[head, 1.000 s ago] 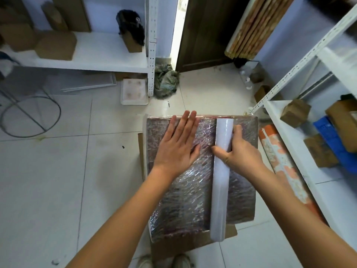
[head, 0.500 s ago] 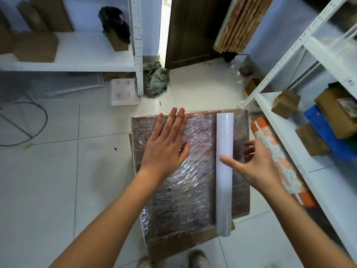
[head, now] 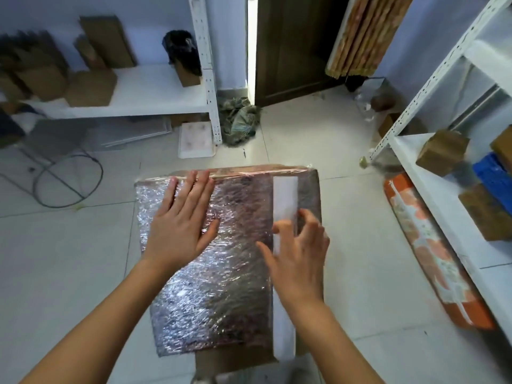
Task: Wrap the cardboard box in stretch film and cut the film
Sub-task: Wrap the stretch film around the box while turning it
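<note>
The top face of the cardboard box [head: 221,273], set on the floor, is already covered in crinkled stretch film; the film appears not yet cut, judged from the roll lying on the box. The left hand [head: 180,228] is pressed flat on the film, fingers straight. The right hand [head: 299,256], fingers spread and loosely bent, is seen over the stretch film roll [head: 285,206]; contact cannot be told.

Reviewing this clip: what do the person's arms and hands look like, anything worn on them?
Both forearms are bare right to the frame's bottom edge: no sleeves show. The left hand and right hand wear no gloves, and no rings, watch or wristband can be seen. Motion blur softens the right fingers.
</note>
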